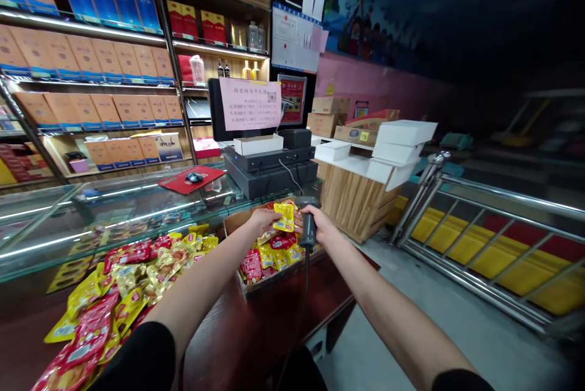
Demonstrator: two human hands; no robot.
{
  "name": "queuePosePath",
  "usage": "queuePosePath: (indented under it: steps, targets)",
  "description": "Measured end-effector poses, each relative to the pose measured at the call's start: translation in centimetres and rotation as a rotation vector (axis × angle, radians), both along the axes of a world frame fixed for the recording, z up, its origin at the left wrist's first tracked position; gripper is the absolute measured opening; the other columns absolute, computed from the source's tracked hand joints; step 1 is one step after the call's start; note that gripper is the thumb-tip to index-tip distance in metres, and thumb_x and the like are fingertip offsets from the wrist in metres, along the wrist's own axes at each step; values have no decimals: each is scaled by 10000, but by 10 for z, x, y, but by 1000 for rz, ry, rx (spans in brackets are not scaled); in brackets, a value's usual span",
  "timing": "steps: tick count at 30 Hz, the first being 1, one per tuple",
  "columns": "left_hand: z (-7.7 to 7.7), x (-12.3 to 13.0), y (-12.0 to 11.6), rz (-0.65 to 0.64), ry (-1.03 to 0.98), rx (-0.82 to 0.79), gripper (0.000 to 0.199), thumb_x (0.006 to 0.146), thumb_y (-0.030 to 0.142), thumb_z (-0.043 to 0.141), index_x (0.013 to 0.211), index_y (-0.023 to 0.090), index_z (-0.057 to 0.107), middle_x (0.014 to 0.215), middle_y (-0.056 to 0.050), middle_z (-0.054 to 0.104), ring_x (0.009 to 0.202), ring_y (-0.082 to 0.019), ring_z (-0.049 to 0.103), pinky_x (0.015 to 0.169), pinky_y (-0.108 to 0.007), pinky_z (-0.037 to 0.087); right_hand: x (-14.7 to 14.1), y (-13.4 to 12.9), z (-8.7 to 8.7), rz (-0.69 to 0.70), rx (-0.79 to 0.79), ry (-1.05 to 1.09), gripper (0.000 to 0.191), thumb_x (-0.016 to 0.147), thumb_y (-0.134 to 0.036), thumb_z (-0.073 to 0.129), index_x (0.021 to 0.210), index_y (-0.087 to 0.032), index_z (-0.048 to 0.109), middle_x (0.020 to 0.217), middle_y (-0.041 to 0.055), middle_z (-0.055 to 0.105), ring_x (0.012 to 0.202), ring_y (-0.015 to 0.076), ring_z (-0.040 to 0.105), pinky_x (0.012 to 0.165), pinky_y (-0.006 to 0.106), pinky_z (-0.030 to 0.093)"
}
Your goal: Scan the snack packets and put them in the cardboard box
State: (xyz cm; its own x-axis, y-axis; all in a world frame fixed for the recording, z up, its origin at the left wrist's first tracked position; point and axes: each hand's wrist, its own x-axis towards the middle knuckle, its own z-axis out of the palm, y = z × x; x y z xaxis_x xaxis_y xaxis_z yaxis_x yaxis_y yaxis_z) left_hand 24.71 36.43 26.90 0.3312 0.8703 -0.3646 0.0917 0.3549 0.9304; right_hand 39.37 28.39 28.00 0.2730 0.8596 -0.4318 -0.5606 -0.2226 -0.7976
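Observation:
My left hand (pixel 264 220) is closed on a small yellow snack packet (pixel 284 218), held above an open cardboard box (pixel 247 286). Gripped in my right hand (pixel 320 223) is a dark handheld barcode scanner (pixel 309 228), its head turned toward the packet and its cable hanging down. Inside the box lie several red and yellow snack packets (pixel 269 260). To the left of my left forearm, a loose pile of red, yellow and gold snack packets (pixel 137 278) spreads over the dark wooden table (pixel 219 342).
Behind the pile runs a glass display counter (pixel 114 214) with a mouse on a red mat (pixel 201 179). A monitor (pixel 217 111) bearing a pink paper sign stands beyond the box. Boxed goods fill the shelves (pixel 91 83). At right is a metal railing (pixel 484 245).

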Motion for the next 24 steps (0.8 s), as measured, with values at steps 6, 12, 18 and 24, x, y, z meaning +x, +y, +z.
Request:
queuePosePath:
  steps: [6, 12, 18, 24]
  targets:
    - [4, -4, 12, 22, 96, 77, 231, 622, 180, 833, 734, 144, 634, 597, 11, 619, 548, -99, 586, 521, -192, 452, 15, 8, 0, -47, -7, -13, 100, 749, -147, 536, 819, -129, 605, 738, 81, 689, 697, 173, 683, 651, 281, 587]
    - [10, -20, 14, 6, 49, 81, 241, 630, 206, 832, 758, 139, 639, 706, -14, 669, 558, -88, 582, 576, -220, 500, 3, 8, 1, -24, 38, 4, 78, 734, -132, 549, 799, -135, 591, 798, 99, 697, 734, 184, 701, 709, 308, 591]
    - [17, -60, 3, 16, -19, 53, 245, 655, 200, 822, 797, 126, 636, 677, -17, 662, 594, -103, 613, 608, -231, 529, -38, 10, 8, 70, 82, 44, 60, 754, -139, 515, 776, -155, 569, 852, 108, 704, 804, 198, 713, 750, 319, 592]
    - [14, -141, -12, 81, -107, 44, 287, 644, 219, 835, 851, 120, 663, 759, -59, 695, 674, -145, 662, 652, -270, 559, -99, 12, 8, 238, 126, 129, 109, 747, -129, 514, 833, -143, 578, 922, 123, 715, 867, 206, 714, 785, 325, 583]
